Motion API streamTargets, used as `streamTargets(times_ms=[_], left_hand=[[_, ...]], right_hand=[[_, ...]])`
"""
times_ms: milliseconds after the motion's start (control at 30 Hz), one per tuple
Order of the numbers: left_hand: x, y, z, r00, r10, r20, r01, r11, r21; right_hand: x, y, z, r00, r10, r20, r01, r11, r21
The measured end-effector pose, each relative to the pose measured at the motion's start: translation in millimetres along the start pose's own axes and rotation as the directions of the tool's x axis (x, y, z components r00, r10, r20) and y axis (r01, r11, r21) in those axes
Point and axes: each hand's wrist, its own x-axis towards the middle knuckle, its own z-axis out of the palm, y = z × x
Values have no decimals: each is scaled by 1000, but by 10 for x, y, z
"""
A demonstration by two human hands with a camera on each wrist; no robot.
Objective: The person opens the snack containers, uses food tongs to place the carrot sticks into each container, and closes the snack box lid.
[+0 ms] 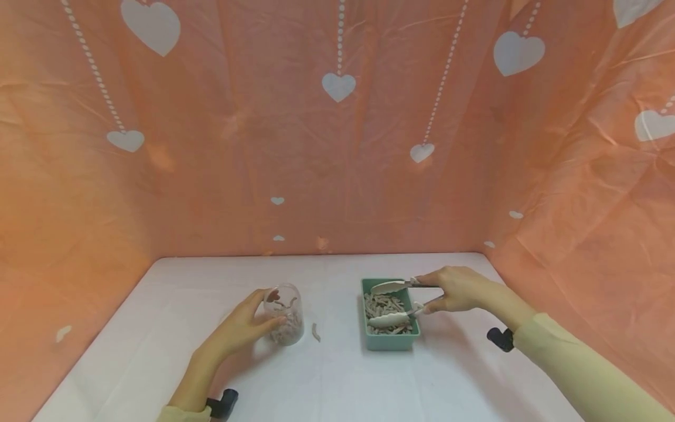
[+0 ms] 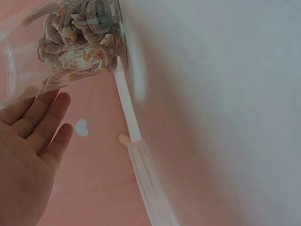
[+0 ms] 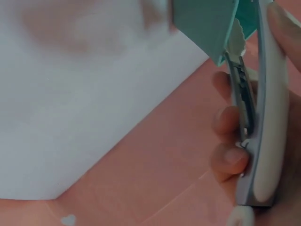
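Observation:
On the white table, a clear jar [image 1: 297, 321] stands upright, partly filled with brownish-grey dried strips [image 2: 75, 33]. My left hand [image 1: 245, 322] holds the jar from its left, with the thumb in front and fingers at the far side. To the right is a green rectangular box [image 1: 390, 343] of similar strips [image 1: 384, 305]. My right hand [image 1: 460, 288] grips tongs [image 1: 391, 320], seen close up in the right wrist view by their pale handle [image 3: 273, 117]. The tongs' arms are spread, with their scalloped tips over the strips in the box; I see nothing pinched between them.
One loose strip [image 1: 316, 332] lies on the table [image 1: 337, 381] between jar and box. An orange curtain [image 1: 237, 146] with white hearts surrounds the table's back and sides. A dark band with a small device [image 1: 500, 339] is on the right wrist.

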Motion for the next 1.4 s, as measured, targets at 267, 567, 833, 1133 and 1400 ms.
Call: streamTargets(times_ms=[267,567,833,1133,1400], left_hand=[[-14,22,7,1000,2,11,-2,1000,-6],[-2,24,8,1000,2,9,-2,1000,-4],[-15,37,5,1000,-13,13,13,1000,7],[-20,36,-2,1000,-9,9,9,1000,6],[-14,14,0,1000,-2,0,2,1000,6]], right_hand=[[129,-18,-153,993,-17,118,12,999,47],[118,6,-138,994,-27,109,21,998,52],[95,24,-82,998,-40,40,38,998,43],[62,17,-67,998,-61,-6,61,997,55],[19,56,4,996,-82,-46,84,995,45]])
